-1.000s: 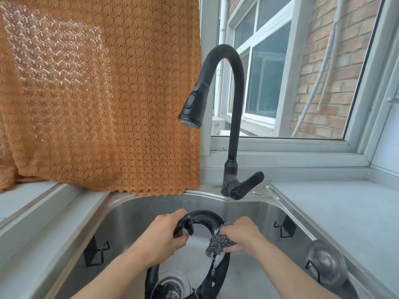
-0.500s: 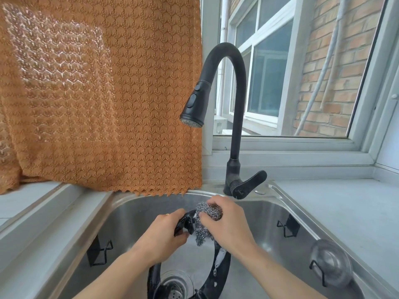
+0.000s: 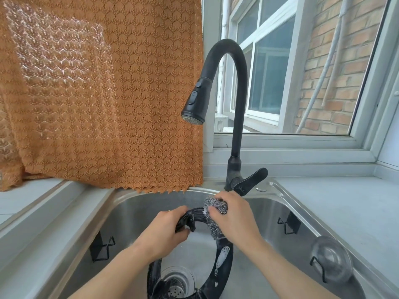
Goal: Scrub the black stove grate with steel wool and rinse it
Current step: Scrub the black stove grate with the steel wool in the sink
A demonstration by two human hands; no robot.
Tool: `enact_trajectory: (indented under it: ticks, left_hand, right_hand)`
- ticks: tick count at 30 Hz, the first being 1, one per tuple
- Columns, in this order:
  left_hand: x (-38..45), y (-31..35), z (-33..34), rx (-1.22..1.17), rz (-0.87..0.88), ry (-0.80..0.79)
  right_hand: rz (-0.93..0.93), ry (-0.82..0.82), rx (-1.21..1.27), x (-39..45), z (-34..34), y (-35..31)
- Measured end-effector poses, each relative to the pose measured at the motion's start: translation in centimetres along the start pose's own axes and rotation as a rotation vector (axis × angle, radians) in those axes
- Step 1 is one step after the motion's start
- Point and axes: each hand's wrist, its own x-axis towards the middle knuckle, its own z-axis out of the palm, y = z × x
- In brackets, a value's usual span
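Note:
A black ring-shaped stove grate (image 3: pixel 222 264) stands upright in the steel sink (image 3: pixel 133 203), soap foam on its right side. My left hand (image 3: pixel 166 229) grips the grate's upper left part around one prong. My right hand (image 3: pixel 235 219) grips a wad of grey steel wool (image 3: pixel 214 207) and presses it on the top of the ring. The grate's lower edge sits over the drain strainer (image 3: pixel 176 283) and runs out of the bottom of the view.
A black gooseneck faucet (image 3: pixel 235 117) with its lever (image 3: pixel 250 180) stands behind the sink, no water running. An orange lace curtain (image 3: pixel 97 93) hangs at the left. A grey counter (image 3: pixel 345 212) lies right, a round clear lid (image 3: pixel 331 258) rests on a bracket in the sink.
My right hand has carried the steel wool from the grate's right side up to its top. The left hand kept its grip and the view shifted slightly.

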Motion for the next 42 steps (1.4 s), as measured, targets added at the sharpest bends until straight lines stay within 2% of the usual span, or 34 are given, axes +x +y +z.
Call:
enact_trajectory:
  ticks: [8,12,18,21,25,35,37,40,42]
  left_hand:
    - [-0.3,0.2,-0.3,0.011,-0.003,-0.019]
    - [-0.4,0.4,-0.4,0.013,-0.001,-0.023]
    - [-0.5,0.3,-0.5,0.034,-0.011,-0.046]
    - [-0.5,0.2,-0.6,0.028,-0.032,-0.053]
    - [-0.6,0.2,-0.6,0.018,-0.029,-0.055]
    - [-0.6,0.0,-0.8,0.043,-0.068,-0.072]
    - [-0.5,0.0,-0.8,0.050,-0.078,-0.081]
    - [-0.4,-0.3,-0.8,0.048,-0.091,-0.086]
    - [-0.3,-0.5,-0.8,0.042,-0.105,-0.089]
  right_hand:
    - [0.389,-0.191,-0.257,0.9,-1.0,2.9]
    - [0.497,-0.315,-0.329,1.1,-0.9,3.8]
    - [0.568,-0.332,-0.197,1.6,-0.9,5.0]
    - [0.557,-0.271,-0.137,1.8,-1.6,4.7]
    - [0.483,-0.283,-0.171,1.7,-1.9,4.0]
    - [0.172,-0.193,0.050,1.7,-1.4,2.3]
    - [0.191,-0.239,-0.003,1.4,-1.4,2.5]
    - [0.220,-0.314,-0.222,1.1,-1.6,2.8]
    - [0.180,-0.287,-0.215,1.0,-1.7,2.3]
